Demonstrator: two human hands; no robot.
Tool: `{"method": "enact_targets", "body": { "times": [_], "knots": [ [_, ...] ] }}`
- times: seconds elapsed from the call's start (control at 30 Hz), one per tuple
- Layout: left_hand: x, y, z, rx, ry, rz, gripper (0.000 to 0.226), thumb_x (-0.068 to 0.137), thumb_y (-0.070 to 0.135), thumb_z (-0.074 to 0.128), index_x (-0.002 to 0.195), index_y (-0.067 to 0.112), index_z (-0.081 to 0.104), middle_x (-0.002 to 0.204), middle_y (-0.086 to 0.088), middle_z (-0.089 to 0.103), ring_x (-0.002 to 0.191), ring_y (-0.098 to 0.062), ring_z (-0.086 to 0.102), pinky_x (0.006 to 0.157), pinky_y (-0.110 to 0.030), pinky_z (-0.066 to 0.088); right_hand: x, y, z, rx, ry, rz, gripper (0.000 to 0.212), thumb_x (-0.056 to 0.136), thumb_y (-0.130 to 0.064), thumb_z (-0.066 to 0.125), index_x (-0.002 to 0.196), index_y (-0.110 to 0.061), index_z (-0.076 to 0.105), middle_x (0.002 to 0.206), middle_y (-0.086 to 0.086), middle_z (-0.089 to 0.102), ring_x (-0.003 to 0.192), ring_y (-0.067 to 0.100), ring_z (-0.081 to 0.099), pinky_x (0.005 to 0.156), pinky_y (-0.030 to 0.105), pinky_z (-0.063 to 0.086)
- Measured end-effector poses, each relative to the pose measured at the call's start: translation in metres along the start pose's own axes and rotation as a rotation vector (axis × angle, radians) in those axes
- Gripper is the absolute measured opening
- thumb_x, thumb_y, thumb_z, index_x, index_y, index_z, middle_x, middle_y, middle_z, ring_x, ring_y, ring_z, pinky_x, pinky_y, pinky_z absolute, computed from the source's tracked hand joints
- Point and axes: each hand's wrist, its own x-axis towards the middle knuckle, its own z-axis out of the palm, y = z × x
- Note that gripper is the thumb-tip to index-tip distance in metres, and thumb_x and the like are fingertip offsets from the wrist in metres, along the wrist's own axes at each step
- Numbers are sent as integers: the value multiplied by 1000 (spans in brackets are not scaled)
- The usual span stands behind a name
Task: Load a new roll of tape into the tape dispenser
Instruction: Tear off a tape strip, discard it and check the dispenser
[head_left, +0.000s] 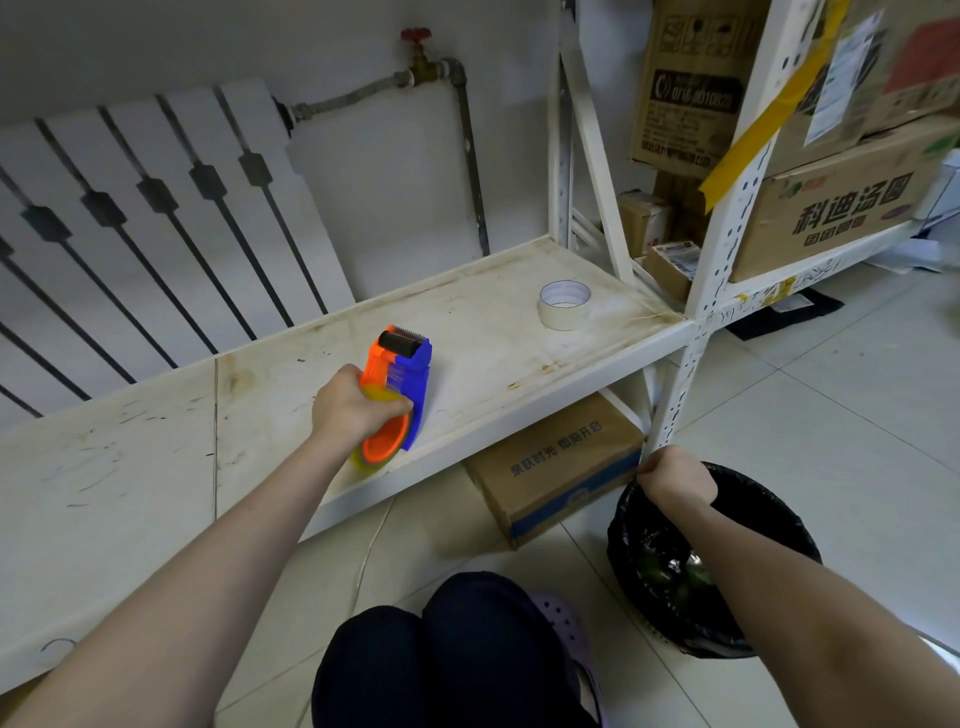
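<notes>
An orange and blue tape dispenser (400, 384) lies on the white shelf board (493, 364), its toothed blade and black roller pointing away from me. A thin yellowish ring of tape sits around its orange hub. My left hand (350, 408) is shut on the dispenser's hub end. A whitish roll of tape (564, 305) stands flat on the shelf, well to the right of the dispenser and apart from it. My right hand (675, 478) hangs with its fingers closed over the rim of a black-lined bin (769, 525); nothing shows in it.
A white perforated shelf post (691, 338) stands between the shelf and the bin. A cardboard box (556, 462) lies on the floor under the shelf. More boxes fill the rack at right. A radiator leans on the wall behind. My knees are at bottom centre.
</notes>
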Motion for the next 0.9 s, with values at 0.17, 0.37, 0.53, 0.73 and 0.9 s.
{"method": "enact_targets", "body": {
  "times": [0.17,0.37,0.53,0.73,0.9],
  "knots": [
    [0,0,0,17,-4,4,48,69,37,78,96,15,46,93,-3,54,84,-23,50,68,-31,40,-4,-1,3,-140,-59,-45,32,82,-28,58,110,-13,59,112,11,54,104,29,52,74,35,47],
    [1,2,1,38,-8,12,50,69,38,78,99,16,45,94,-2,52,85,-22,50,68,-32,41,-4,13,1,-40,-55,-29,17,80,-22,60,85,-7,56,74,6,58,62,22,58,50,26,48],
    [2,1,2,44,-11,15,51,67,39,79,97,17,44,95,-2,54,85,-23,51,69,-32,44,-3,16,0,-20,-125,-22,26,82,-10,57,100,-1,40,84,11,52,82,30,59,59,33,45],
    [2,3,3,49,-14,15,54,68,39,79,103,15,47,96,-3,53,86,-22,50,69,-32,43,1,22,0,-94,-186,-67,25,86,-4,44,63,-10,40,66,5,46,65,22,52,58,32,47],
    [3,2,3,54,-3,17,52,67,39,79,100,14,48,95,-4,55,85,-24,51,70,-32,44,-1,29,-2,-85,-106,-65,13,78,-5,54,75,-11,43,72,3,48,75,24,55,56,30,44]
  ]
}}
